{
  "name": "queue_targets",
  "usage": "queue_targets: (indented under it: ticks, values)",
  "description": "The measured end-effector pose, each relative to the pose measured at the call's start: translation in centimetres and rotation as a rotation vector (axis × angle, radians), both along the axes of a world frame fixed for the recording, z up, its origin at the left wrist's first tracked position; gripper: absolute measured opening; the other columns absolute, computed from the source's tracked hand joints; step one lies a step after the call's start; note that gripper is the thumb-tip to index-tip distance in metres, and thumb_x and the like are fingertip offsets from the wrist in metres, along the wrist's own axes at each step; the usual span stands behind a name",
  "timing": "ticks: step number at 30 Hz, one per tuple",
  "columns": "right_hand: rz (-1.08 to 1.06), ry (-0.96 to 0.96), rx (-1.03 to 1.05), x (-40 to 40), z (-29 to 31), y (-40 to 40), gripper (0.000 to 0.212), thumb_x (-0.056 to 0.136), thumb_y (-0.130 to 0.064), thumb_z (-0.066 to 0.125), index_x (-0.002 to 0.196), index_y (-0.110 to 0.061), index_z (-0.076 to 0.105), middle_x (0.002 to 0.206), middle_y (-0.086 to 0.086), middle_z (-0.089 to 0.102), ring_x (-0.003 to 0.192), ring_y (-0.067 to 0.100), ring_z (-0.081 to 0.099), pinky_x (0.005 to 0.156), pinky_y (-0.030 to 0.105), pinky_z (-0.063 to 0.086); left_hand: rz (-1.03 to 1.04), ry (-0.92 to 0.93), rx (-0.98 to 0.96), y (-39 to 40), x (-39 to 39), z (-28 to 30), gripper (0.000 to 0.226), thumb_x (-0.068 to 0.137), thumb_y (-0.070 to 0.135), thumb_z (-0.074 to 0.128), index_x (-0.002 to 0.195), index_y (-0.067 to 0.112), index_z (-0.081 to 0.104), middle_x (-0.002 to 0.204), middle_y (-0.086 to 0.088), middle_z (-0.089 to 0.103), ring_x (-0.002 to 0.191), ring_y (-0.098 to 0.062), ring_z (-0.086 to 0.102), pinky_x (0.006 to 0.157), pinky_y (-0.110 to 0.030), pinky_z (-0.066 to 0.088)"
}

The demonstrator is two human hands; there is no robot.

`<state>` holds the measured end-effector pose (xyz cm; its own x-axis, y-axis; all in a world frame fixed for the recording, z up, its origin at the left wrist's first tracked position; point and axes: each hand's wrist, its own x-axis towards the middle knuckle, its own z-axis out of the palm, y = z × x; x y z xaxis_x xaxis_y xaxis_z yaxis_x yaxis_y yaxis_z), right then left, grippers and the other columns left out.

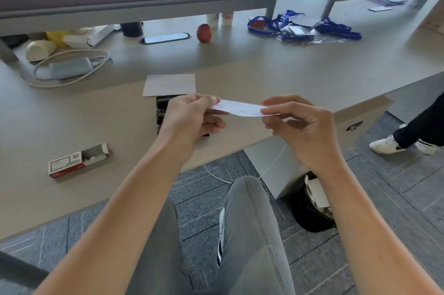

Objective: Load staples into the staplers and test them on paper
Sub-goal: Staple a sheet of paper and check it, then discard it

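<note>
A folded white paper strip (240, 108) with several staples along it is held flat above the desk edge. My left hand (189, 118) pinches its left end and my right hand (298, 124) pinches its right end. Under my left hand a row of dark staplers (161, 108) lies on the desk, mostly hidden by the hand. Another sheet of paper (169, 84) lies just behind them. An opened red and white staple box (77, 161) sits at the near left of the desk.
The wooden desk (264, 71) carries a grey charger with a white cable (69, 69), an apple (204, 33), two cups and a pile of blue lanyards (305, 25). A black bin (312, 201) stands under the desk. Another person's legs (413, 134) are at the right.
</note>
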<state>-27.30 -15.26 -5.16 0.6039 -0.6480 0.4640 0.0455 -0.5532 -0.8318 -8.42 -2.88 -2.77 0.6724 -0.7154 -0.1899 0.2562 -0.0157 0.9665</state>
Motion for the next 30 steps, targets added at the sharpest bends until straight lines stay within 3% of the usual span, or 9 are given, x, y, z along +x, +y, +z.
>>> queue_targets:
  ticks: [3,5,8,10,18,23,27,30]
  values:
    - [-0.098,-0.063,0.126,-1.7,0.3,0.4,0.007,0.092,-0.009,0.077,0.09,-0.014,0.081,0.092,-0.001,0.08,0.074,0.02,0.074,0.069,0.036,0.062,-0.1,0.101,-0.057,-0.6,-1.7,0.5,0.037,0.1,0.02,0.038,0.103,-0.006,0.064,0.093,-0.028,0.075,0.056,-0.029,0.065,0.052,-0.03,0.054]
    - [-0.203,-0.066,0.215,-2.5,0.3,0.2,0.008,0.095,-0.013,0.074,0.09,-0.014,0.08,0.075,-0.002,0.079,0.068,0.015,0.075,0.064,0.031,0.062,-0.181,0.118,-0.093,-0.9,-2.3,0.3,0.039,0.096,0.014,0.029,0.106,-0.009,0.06,0.101,-0.033,0.072,0.064,-0.034,0.065,0.059,-0.033,0.057]
    - [-0.246,-0.035,0.367,-3.1,0.6,0.2,0.011,0.096,-0.021,0.074,0.093,-0.012,0.08,0.068,0.0,0.075,0.06,0.015,0.073,0.057,0.028,0.06,-0.219,-0.029,-0.076,-1.1,-3.0,-0.4,0.032,0.101,0.007,0.036,0.104,-0.006,0.065,0.097,-0.028,0.074,0.066,-0.032,0.066,0.061,-0.034,0.057]
    - [-0.4,-0.055,0.427,-6.7,0.6,1.0,0.015,0.096,-0.024,0.074,0.095,-0.011,0.08,0.07,0.001,0.075,0.058,0.013,0.071,0.056,0.026,0.058,-0.337,-0.064,-0.042,-1.9,-5.9,-0.7,0.025,0.104,0.01,0.046,0.103,-0.005,0.067,0.09,-0.023,0.076,0.062,-0.029,0.067,0.059,-0.032,0.057]
    - [-0.49,-0.019,0.48,-8.2,0.8,1.5,0.013,0.095,-0.029,0.074,0.088,-0.019,0.08,0.073,-0.001,0.076,0.055,0.011,0.069,0.062,0.033,0.058,-0.348,-0.06,-0.036,-2.8,-7.5,-1.2,0.032,0.105,0.01,0.048,0.116,-0.018,0.059,0.082,-0.021,0.073,0.055,-0.025,0.067,0.056,-0.031,0.058]
    - [-0.566,-0.007,0.456,-10.5,0.5,2.4,0.014,0.098,-0.029,0.071,0.089,-0.021,0.079,0.075,0.002,0.076,0.058,0.011,0.071,0.062,0.031,0.06,-0.411,-0.032,-0.063,-3.6,-9.2,-2.0,0.028,0.106,0.014,0.049,0.108,-0.01,0.064,0.078,-0.019,0.074,0.058,-0.027,0.067,0.058,-0.034,0.059]
    - [-0.615,-0.034,0.458,-12.7,-0.3,2.9,0.013,0.098,-0.03,0.07,0.093,-0.024,0.081,0.085,0.003,0.08,0.072,0.015,0.076,0.069,0.034,0.062,-0.453,0.009,-0.039,-4.5,-11.2,-2.2,0.045,0.104,0.039,0.052,0.092,-0.002,0.068,0.083,-0.025,0.075,0.062,-0.032,0.069,0.057,-0.034,0.058]
    - [-0.67,-0.057,0.491,-14.6,-0.8,3.1,0.02,0.099,-0.034,0.068,0.09,-0.023,0.081,0.088,0.01,0.08,0.076,0.016,0.076,0.076,0.035,0.063,-0.481,0.028,-0.012,-5.5,-13.1,-2.5,0.041,0.103,0.037,0.052,0.098,-0.001,0.065,0.083,-0.026,0.075,0.063,-0.033,0.069,0.059,-0.035,0.058]
